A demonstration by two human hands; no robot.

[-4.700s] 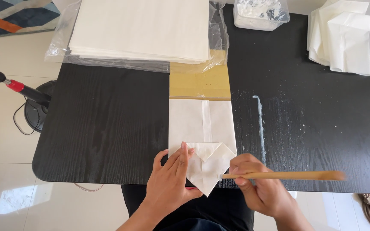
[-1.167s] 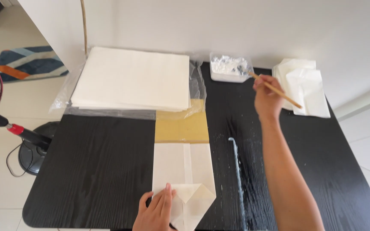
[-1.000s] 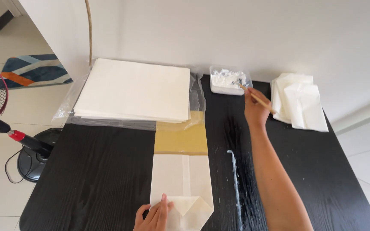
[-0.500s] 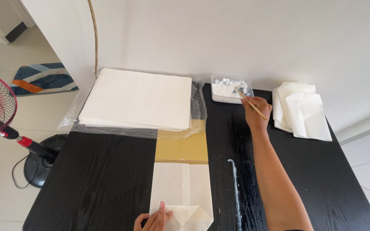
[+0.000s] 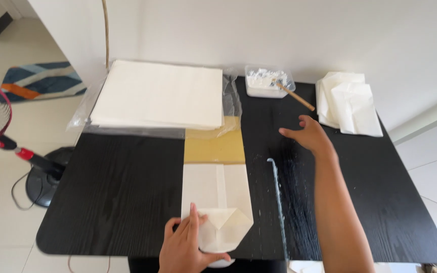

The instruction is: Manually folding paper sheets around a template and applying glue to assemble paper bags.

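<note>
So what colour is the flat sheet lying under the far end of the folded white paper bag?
Mustard-yellow flat sheet, plain, clearest in the head view.

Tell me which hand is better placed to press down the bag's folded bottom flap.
Left, probably. The left hand already rests on the folded paper bag, while the right hand hovers empty near the glue tub.

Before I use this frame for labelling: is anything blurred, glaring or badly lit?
Head view: even, soft daylight with faint shadows; the right hand is slightly motion-soft; the left hand on the folded paper is sharp; the white paper stack is near washed out; wet streaks shine on the black table.
</note>
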